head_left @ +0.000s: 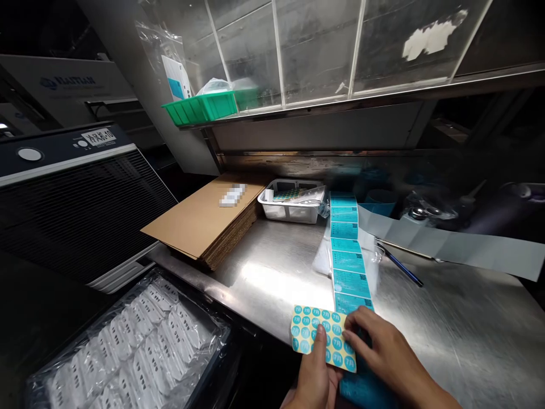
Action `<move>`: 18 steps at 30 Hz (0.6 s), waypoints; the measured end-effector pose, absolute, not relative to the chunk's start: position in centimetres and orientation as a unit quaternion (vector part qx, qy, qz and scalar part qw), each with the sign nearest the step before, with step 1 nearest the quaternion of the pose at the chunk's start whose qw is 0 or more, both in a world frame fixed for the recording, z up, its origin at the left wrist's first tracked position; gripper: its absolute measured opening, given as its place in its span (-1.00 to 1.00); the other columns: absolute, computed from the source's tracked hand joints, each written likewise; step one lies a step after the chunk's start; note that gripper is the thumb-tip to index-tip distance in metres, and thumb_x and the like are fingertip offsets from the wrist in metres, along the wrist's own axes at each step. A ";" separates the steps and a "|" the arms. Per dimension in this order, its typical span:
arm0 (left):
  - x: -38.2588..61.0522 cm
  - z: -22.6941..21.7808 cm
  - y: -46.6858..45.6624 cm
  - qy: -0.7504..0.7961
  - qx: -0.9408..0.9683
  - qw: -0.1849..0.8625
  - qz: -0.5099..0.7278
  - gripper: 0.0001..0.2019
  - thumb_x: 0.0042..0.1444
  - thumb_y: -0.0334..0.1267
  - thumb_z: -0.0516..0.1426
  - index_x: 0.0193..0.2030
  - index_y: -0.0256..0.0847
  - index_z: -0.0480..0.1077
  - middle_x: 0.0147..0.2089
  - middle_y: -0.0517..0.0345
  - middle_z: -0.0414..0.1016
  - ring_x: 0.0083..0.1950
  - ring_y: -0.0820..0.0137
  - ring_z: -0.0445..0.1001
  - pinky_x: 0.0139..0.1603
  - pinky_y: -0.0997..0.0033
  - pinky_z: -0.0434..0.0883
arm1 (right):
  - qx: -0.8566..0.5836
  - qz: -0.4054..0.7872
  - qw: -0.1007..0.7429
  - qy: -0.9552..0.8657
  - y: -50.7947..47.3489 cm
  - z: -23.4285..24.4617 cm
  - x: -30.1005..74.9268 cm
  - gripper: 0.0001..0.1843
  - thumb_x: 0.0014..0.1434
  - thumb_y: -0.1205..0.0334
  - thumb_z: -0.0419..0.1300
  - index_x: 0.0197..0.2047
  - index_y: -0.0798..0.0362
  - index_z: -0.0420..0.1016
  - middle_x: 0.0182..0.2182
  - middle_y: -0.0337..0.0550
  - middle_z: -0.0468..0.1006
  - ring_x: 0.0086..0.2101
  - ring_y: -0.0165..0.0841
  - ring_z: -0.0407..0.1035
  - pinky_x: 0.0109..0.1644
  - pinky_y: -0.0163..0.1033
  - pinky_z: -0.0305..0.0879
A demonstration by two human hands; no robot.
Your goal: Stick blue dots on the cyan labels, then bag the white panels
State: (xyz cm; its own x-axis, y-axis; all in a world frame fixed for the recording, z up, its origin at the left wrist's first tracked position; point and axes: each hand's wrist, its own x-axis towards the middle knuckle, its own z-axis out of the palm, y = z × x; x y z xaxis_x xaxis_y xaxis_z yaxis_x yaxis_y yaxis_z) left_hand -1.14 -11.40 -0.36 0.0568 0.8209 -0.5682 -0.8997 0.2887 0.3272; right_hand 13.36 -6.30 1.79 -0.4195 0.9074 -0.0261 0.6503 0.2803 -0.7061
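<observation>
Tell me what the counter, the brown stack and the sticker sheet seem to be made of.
The counter looks like brushed stainless steel, with fine scratches and bright glare. The stack seems to be corrugated cardboard, with layered, fluted edges along its side. The sticker sheet looks like coated paper with a slight sheen, though its exact finish is hard to tell.

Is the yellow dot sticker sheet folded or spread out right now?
Spread out: the yellow sticker sheet lies open with its rows of blue dots showing, touched by the left hand and right hand.
</observation>
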 end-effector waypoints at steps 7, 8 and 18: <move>-1.1 0.1 -11.8 0.343 -0.015 0.733 0.587 -0.45 0.23 -0.10 0.11 0.29 -0.32 0.15 0.16 -0.23 0.43 0.22 0.07 0.37 0.12 0.13 0.43 | -0.509 0.219 0.225 -0.802 -9.7 -0.7 13.5 -0.82 0.31 0.08 0.02 -0.07 -0.14 0.36 -0.17 -0.17 0.42 -0.21 -0.30 0.38 -0.21 -0.21 0.32; -1.2 0.1 -11.8 0.337 -0.008 0.738 0.584 -0.44 0.23 -0.09 0.11 0.28 -0.33 0.16 0.16 -0.23 0.43 0.21 0.05 0.38 0.12 0.12 0.43 | -0.507 0.197 0.237 -0.805 -9.8 -1.0 13.5 -0.82 0.31 0.10 0.02 -0.05 -0.14 0.36 -0.17 -0.16 0.42 -0.21 -0.29 0.38 -0.20 -0.20 0.33; -1.2 0.8 -11.4 0.351 -0.008 0.744 0.569 -0.46 0.23 -0.09 0.11 0.24 -0.43 0.18 0.13 -0.30 0.45 0.16 -0.01 0.43 0.07 0.04 0.45 | -0.479 0.176 0.302 -0.805 -9.8 -2.1 13.2 -0.89 0.34 0.22 0.01 -0.20 -0.07 0.35 -0.28 -0.21 0.40 -0.27 -0.36 0.35 -0.25 -0.26 0.28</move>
